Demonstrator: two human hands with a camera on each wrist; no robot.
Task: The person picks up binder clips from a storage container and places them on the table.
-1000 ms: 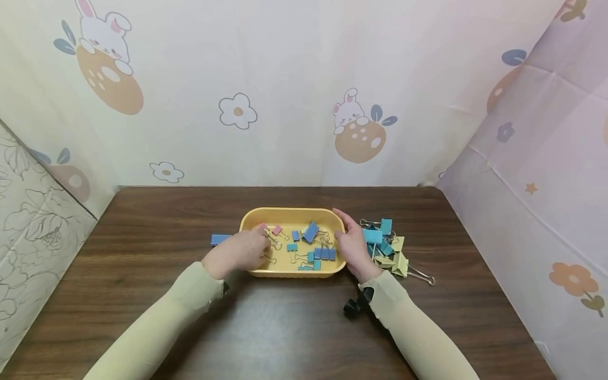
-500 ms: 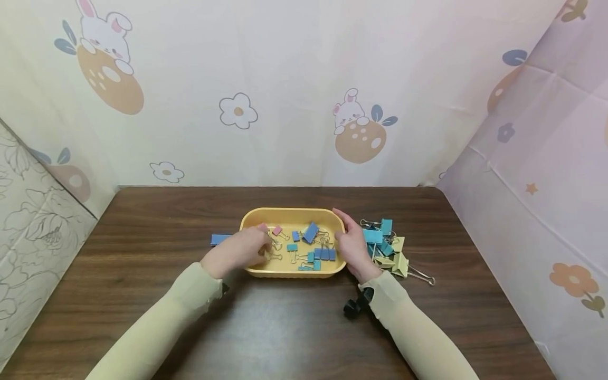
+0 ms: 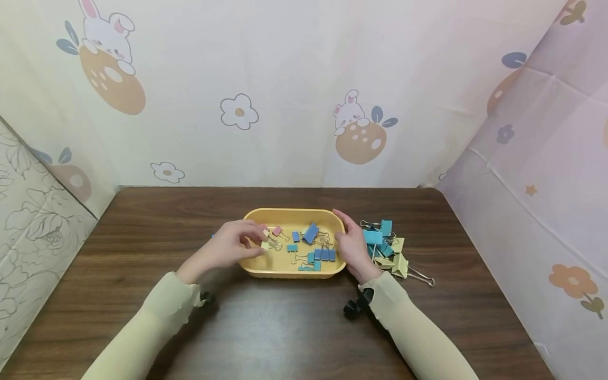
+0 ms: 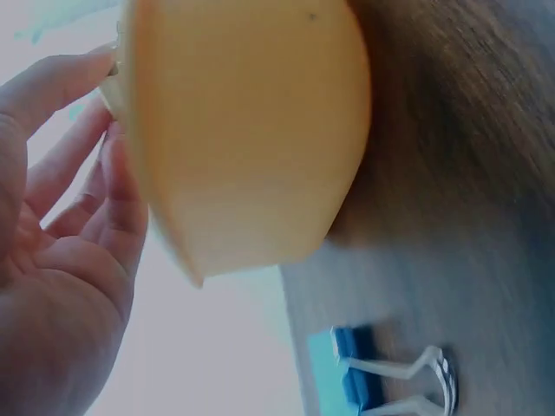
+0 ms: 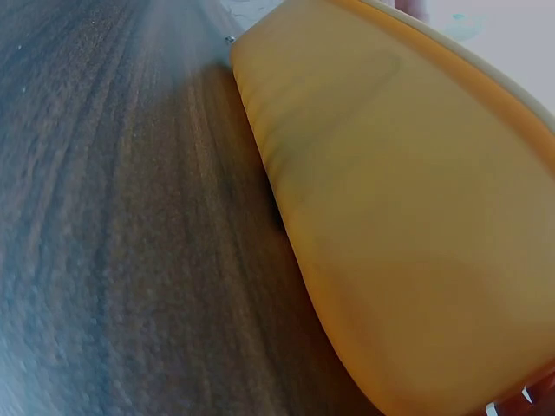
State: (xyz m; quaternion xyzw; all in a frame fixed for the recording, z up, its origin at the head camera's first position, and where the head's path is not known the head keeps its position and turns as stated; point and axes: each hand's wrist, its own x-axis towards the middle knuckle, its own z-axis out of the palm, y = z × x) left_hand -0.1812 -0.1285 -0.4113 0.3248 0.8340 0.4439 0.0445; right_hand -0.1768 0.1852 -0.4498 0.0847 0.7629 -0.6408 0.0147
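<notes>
Small clips lie in the yellow tray, mid-counter. Clock from tray centre, 12 = far side: pink clips at 10, pale yellow clip at 9, blue clips mostly 2 to 4, turquoise clips near centre out to 4-5. Clips should be light, stiff, hard to break, handles slick; pinch by the coloured body. Tray looks like light, stiff plastic; hold by an end rim. Right hand grips it at 3, thumb inside, fingers outside. Left hand is over the rim at 9, thumb and fingers curved; can't tell if they pinch a clip. Outside: turquoise-and-yellow clip pile at 3, past right hand; loose blue clip past 9.
</notes>
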